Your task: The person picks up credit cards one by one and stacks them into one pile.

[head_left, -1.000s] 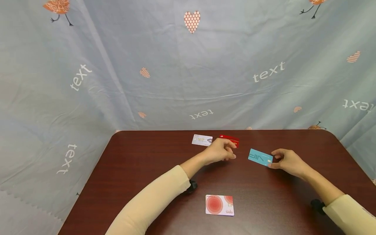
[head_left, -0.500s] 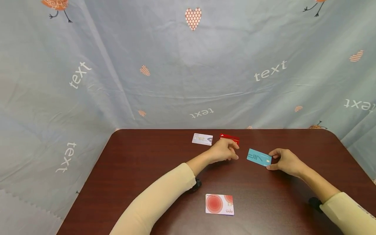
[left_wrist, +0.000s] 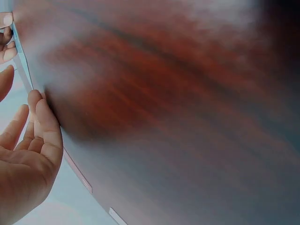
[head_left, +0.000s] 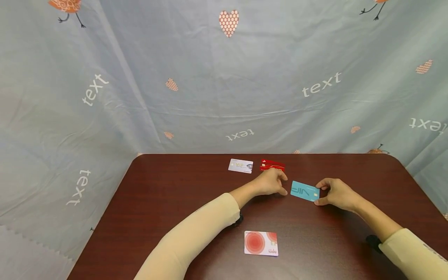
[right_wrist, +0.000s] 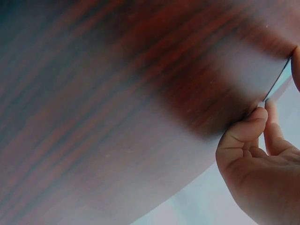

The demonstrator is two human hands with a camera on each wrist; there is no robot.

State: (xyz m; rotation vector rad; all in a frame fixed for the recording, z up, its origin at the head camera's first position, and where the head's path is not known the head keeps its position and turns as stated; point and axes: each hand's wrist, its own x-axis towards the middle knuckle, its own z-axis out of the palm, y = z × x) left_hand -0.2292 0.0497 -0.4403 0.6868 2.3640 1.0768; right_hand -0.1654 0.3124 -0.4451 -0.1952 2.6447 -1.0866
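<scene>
In the head view a teal card (head_left: 304,191) marked VIP lies at a slant over the right middle of the dark table. My right hand (head_left: 337,194) pinches its right end between thumb and fingers. My left hand (head_left: 267,183) is just left of the card, thumb and forefinger apart, tips close to its left edge. In the left wrist view, the fingers (left_wrist: 47,126) are near the card's thin edge. The right wrist view shows the right hand (right_wrist: 262,159) at that edge too. A red card (head_left: 272,165) lies behind my left hand, partly covered by it.
A white VIP card (head_left: 240,165) lies near the table's back edge, left of the red one. Closer to me is a white card with red circles (head_left: 261,243), seemingly on a stack. A patterned curtain (head_left: 196,77) hangs behind the table (head_left: 147,217).
My right hand has brought the teal card a little left and toward me. My left hand has moved right, nearer the card, uncovering more of the red card.
</scene>
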